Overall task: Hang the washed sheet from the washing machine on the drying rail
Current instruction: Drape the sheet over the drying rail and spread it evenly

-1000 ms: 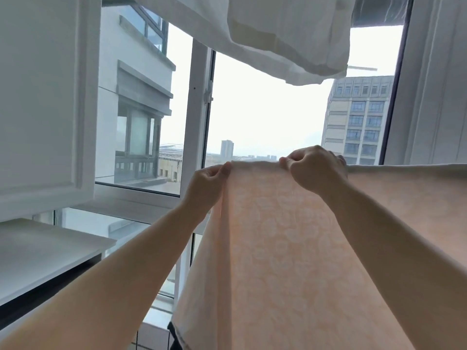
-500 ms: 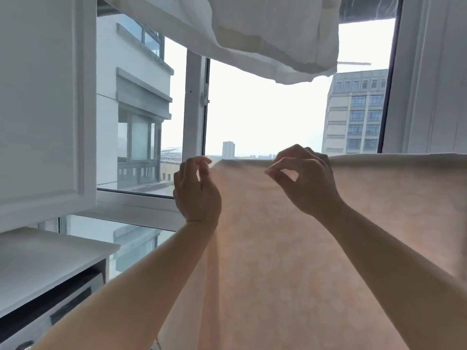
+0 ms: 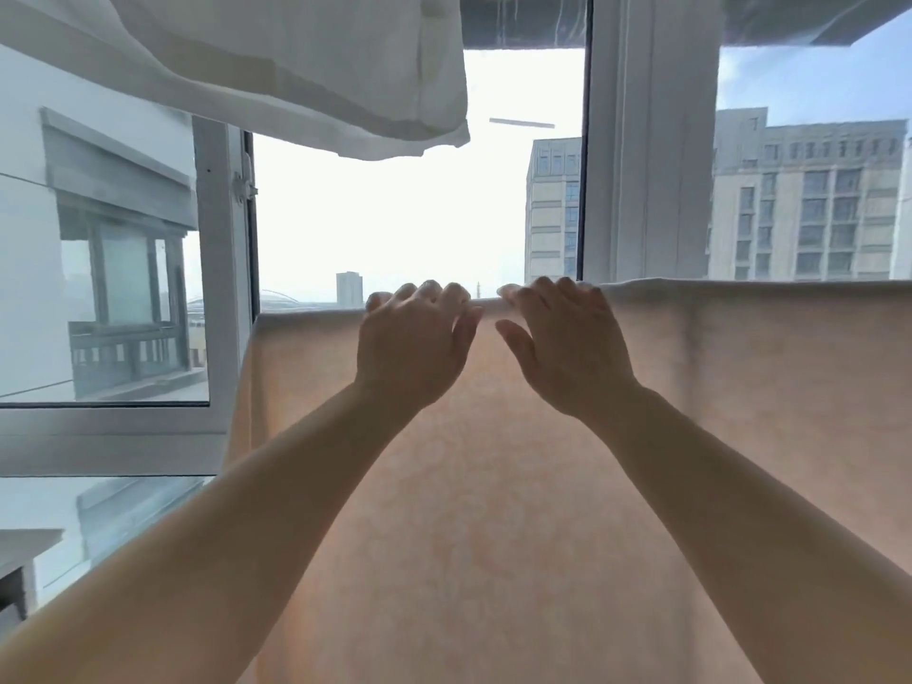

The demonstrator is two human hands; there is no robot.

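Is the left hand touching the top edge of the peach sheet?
Touching. In the head view the left hand has its fingertips curled over the top fold of the peach sheet, with no gap visible.

Two bare hands raised: left hand (image 3: 412, 340), right hand (image 3: 567, 343). One peach patterned sheet (image 3: 493, 510) hanging. One white cloth (image 3: 306, 66) overhead. One white window frame (image 3: 646, 155). Two pale high-rise buildings (image 3: 809, 199) outside.
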